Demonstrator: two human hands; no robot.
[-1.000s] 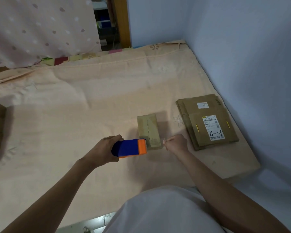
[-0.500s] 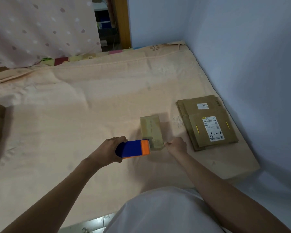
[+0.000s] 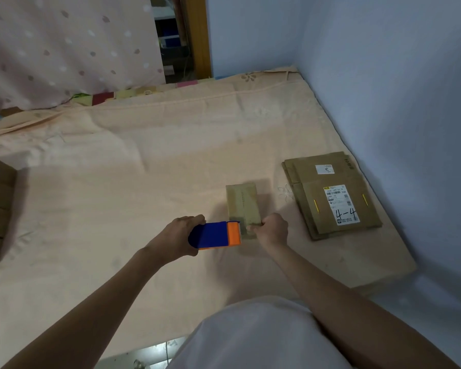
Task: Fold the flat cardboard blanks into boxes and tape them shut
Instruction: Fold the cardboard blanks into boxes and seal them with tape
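- Cardboard box (image 3: pixel 244 206) lies folded near the mattress's (image 3: pixel 117 182) right edge; right hand (image 3: pixel 273 229) curls round its near end.
- Left hand (image 3: pixel 180 235) grips the blue-and-orange tape dispenser (image 3: pixel 216 234), its orange end against the box.
- Flat blanks (image 3: pixel 330 194) lie beside the right edge; open bedding spreads left.

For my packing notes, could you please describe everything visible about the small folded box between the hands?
The small folded box is plain brown cardboard, oblong and closed, lying flat on the peach bedsheet left of the flat blanks. A seam runs lengthwise along its top. The right hand grips its near right corner; the tape dispenser, held by the left hand, meets its near end.
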